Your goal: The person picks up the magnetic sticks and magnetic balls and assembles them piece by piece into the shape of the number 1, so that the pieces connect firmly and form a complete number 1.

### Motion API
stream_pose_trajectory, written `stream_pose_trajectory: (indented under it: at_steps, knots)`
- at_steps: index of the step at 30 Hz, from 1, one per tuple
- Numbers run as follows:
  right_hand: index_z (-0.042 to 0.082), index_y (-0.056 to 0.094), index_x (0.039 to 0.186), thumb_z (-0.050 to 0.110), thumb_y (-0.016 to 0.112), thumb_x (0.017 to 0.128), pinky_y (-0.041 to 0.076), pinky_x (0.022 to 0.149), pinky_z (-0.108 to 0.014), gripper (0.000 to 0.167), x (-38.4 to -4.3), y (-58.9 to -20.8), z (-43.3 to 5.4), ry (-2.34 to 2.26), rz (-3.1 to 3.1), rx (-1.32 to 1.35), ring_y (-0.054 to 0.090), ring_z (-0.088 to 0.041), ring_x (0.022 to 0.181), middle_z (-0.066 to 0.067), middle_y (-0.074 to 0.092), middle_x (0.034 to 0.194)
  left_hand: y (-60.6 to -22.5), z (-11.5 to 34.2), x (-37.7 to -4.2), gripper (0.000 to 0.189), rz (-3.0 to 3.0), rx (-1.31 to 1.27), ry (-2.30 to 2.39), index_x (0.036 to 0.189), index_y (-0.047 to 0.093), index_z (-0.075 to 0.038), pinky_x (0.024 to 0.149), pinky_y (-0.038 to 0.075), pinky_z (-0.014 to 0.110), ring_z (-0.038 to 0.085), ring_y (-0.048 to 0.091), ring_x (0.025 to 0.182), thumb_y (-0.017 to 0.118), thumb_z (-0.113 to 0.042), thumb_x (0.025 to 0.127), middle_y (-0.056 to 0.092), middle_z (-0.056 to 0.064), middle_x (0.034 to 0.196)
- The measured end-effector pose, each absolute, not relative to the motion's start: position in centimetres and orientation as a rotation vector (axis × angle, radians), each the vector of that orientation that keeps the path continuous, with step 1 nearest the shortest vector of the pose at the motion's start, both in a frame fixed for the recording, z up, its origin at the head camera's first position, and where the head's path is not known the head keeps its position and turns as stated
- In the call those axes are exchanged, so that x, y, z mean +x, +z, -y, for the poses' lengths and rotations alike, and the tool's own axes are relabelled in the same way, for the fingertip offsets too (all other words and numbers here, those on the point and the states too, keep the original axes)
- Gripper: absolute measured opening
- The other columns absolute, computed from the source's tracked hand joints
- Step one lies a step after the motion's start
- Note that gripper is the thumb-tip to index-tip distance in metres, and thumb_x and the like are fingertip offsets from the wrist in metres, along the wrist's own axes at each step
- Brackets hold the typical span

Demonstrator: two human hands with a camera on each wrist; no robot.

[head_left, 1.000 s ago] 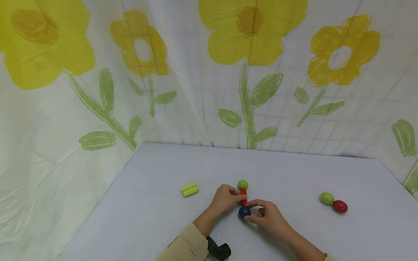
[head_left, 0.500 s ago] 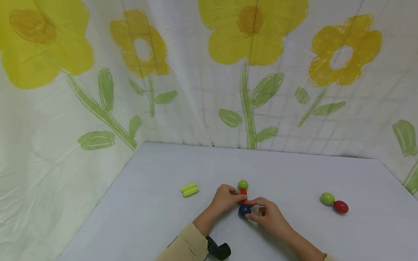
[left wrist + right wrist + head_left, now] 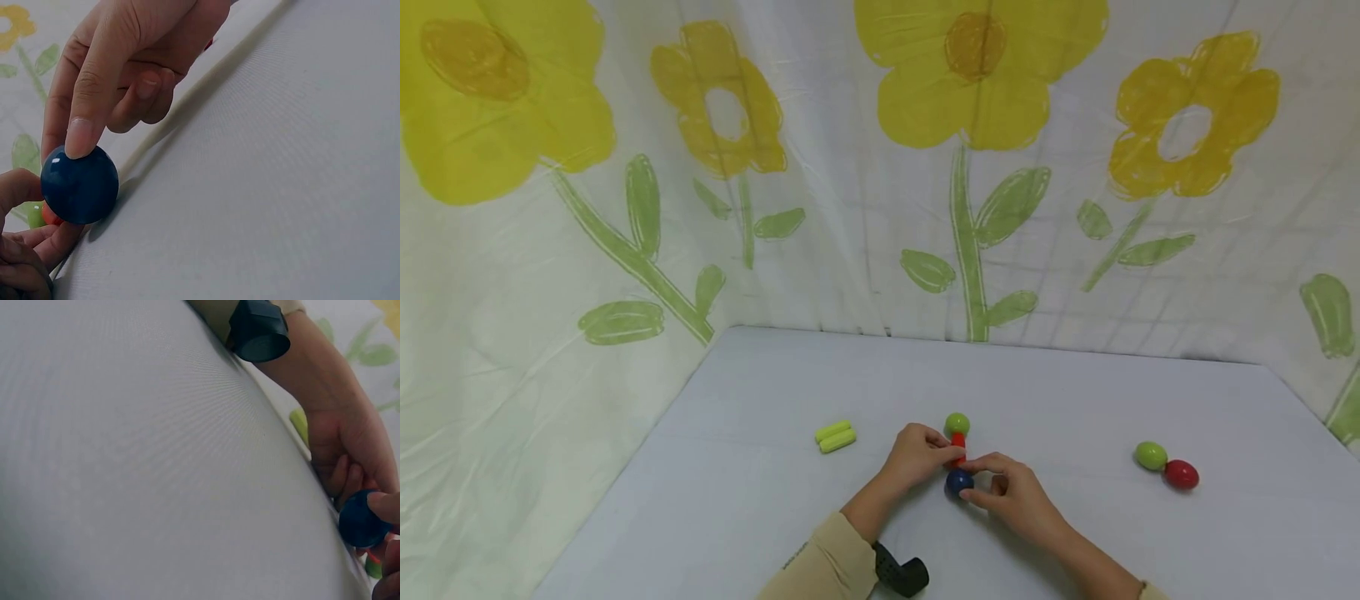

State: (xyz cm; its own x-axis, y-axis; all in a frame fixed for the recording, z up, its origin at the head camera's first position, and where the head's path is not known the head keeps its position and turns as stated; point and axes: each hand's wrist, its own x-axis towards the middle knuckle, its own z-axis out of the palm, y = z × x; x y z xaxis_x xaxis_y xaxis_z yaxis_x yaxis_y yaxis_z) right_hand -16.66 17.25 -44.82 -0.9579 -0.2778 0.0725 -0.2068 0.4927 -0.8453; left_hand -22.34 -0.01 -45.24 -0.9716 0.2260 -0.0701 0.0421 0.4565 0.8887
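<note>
A short red stick (image 3: 958,442) stands in line below a light green ball (image 3: 957,424) near the middle of the table. My left hand (image 3: 919,455) pinches this stick between thumb and fingers, which cover part of it. At the stick's near end, a dark blue ball (image 3: 958,484) is pinched between the thumb and index finger of my right hand (image 3: 1017,497). In the left wrist view the right thumb (image 3: 81,134) presses on the blue ball's near face. The right wrist view has the blue ball (image 3: 362,520) right beside the left fingers.
Two yellow-green sticks (image 3: 836,436) lie side by side to the left. A green ball (image 3: 1151,456) and a red ball (image 3: 1182,474) lie together at the right. A black wrist device (image 3: 904,575) sits by the left sleeve. A flower-printed curtain (image 3: 820,275) hangs behind the table.
My right hand has moved the blue ball slightly away from me, up close to the red stick's near end. The left hand stays on the stick.
</note>
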Motion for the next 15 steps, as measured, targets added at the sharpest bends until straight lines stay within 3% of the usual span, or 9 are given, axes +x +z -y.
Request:
stream_pose_trajectory:
  at_steps: [15]
  knots:
    - [0.01, 0.068, 0.108, 0.024, 0.075, 0.077, 0.035, 0.044, -0.02, 0.035, -16.83, -44.79, -17.14, -1.472, -2.636, -0.387, 0.04, -0.003, 0.048, -0.006, 0.062, 0.098, -45.12, 0.13, -22.41, 0.024, -2.507, 0.243, 1.56, 0.078, 0.072, -0.002, 0.052, 0.039, 0.02, 0.005, 0.05, 0.061, 0.073, -0.026, 0.078, 0.069, 0.004, 0.069]
